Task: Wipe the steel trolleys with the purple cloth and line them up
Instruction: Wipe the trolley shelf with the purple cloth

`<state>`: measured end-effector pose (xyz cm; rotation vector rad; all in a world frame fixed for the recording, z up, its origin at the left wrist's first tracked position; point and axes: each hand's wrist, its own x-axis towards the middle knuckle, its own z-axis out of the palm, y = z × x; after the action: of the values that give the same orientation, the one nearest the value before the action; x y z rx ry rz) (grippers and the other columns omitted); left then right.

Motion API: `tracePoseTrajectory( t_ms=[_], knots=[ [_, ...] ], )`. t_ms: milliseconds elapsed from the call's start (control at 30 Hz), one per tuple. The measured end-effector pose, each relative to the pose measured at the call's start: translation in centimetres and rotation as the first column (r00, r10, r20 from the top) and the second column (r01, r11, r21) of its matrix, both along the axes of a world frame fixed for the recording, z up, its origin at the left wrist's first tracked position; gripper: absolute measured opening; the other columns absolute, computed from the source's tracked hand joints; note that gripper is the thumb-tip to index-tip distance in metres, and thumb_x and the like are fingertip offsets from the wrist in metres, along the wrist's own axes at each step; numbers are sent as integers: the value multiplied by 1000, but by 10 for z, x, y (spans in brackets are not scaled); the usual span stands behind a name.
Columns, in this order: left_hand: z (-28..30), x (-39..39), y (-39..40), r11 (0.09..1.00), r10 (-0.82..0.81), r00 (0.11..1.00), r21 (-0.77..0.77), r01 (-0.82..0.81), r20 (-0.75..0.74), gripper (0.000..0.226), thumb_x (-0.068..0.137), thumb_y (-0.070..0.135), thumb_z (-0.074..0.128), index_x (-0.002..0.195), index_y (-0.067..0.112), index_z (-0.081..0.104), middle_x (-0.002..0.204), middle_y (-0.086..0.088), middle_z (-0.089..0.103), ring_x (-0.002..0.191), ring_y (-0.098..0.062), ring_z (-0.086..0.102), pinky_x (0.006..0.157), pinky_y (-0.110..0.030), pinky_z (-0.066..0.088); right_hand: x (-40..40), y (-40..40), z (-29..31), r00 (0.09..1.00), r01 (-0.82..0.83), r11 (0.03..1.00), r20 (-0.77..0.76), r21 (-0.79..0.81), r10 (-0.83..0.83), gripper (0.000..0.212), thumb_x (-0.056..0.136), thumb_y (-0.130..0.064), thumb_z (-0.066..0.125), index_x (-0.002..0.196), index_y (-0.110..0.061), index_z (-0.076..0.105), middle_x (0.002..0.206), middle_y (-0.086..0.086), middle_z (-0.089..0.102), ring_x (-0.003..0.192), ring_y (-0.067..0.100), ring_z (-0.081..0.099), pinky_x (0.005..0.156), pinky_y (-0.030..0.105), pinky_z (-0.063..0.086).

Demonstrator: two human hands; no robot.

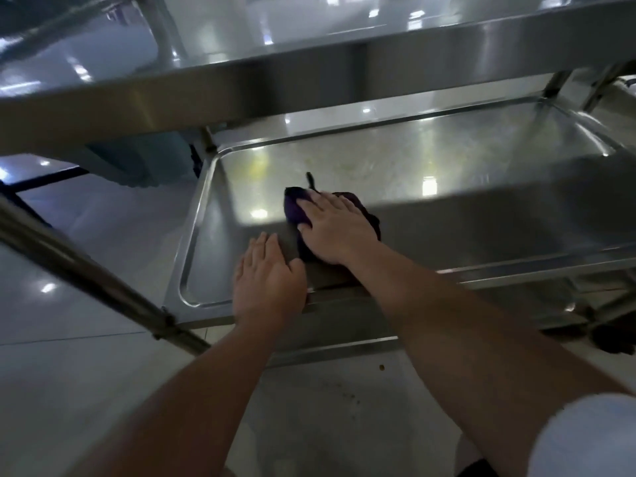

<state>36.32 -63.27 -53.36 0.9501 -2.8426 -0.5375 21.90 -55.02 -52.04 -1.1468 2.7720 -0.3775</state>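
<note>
The trolley's upper shelf [309, 84] overhangs the lower shelf [447, 160] (pale tiled floor [86, 321] below). There the right hand [335, 232], fingers straight and spread, presses the purple cloth [296, 208]. The left hand [268, 280] lies flat, fingers together, on the near rim.

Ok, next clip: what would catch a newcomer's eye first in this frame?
First, the right hand pressed flat on a bunched purple cloth near the front of the trolley's lower steel shelf. Just to its left, the left hand rests flat, fingers on that shelf and palm over its front rim. Above both, the trolley's upper shelf cuts across the top of the view, shining with ceiling-light reflections.
</note>
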Motion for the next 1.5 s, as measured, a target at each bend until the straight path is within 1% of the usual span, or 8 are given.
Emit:
tracePoseTrajectory(
  t_ms=[167,300,433,600,733,1100,1367,1500],
  knots=[
    [12,3,-12,978,36,995,207,-17,-88,66,103,31,42,165,13,27,172,-6,25,156,-26,27,129,-46,22,-14,38,-2,996,-82,997,-21,-5,82,62,107,-56,33,164,-33,27,174,-4,20,158,18,19,129,37,9],
    [22,22,-51,1000,5,1000,23,-5,-7,60,104,36,39,159,13,34,163,-10,35,150,-32,35,122,-50,31,-42,87,-10,893,435,900,-114,-37,-436,62,106,-47,35,160,-18,37,166,13,36,150,32,36,126,46,23],
    [20,53,-80,990,61,989,-134,-43,136,69,110,43,28,166,5,14,174,-22,11,162,-38,8,131,-52,11,-27,44,-9,692,722,691,7,33,-722,66,106,-45,24,166,-19,18,174,11,11,159,35,11,129,51,6],
    [5,53,-77,988,124,986,-104,-112,114,67,111,35,24,167,1,9,175,-21,8,163,-34,3,133,-47,4,29,-63,-9,967,253,967,-12,-39,-254,63,105,-47,31,163,-22,29,174,7,17,158,28,18,128,47,12],
    [0,56,-79,987,139,988,-85,-133,62,64,112,31,22,167,1,8,176,-18,8,164,-29,2,133,-43,3,63,-88,-8,966,-260,965,13,12,260,61,107,-53,30,165,-35,23,175,-6,14,160,17,13,130,41,7],
    [1,58,-75,989,112,992,-103,-106,54,71,107,40,17,166,0,18,175,-21,14,163,-31,7,133,-44,5,91,58,-11,979,-196,978,-34,66,199,85,93,-89,20,163,-41,18,174,-12,14,158,12,13,123,30,3],
    [35,50,-87,995,17,950,88,-47,313,76,109,51,32,168,9,8,177,-15,-1,164,-30,-6,132,-45,-2,93,94,34,940,-268,957,248,115,233,57,106,-29,54,160,-32,38,168,-6,35,151,19,34,125,36,25],
    [78,87,-46,966,-257,880,121,227,400,75,98,62,42,164,27,33,175,-5,20,161,-28,18,130,-52,18,112,110,83,913,-189,950,401,247,78,33,103,-20,48,132,-30,61,133,-5,63,122,23,59,93,34,45]
  ],
)
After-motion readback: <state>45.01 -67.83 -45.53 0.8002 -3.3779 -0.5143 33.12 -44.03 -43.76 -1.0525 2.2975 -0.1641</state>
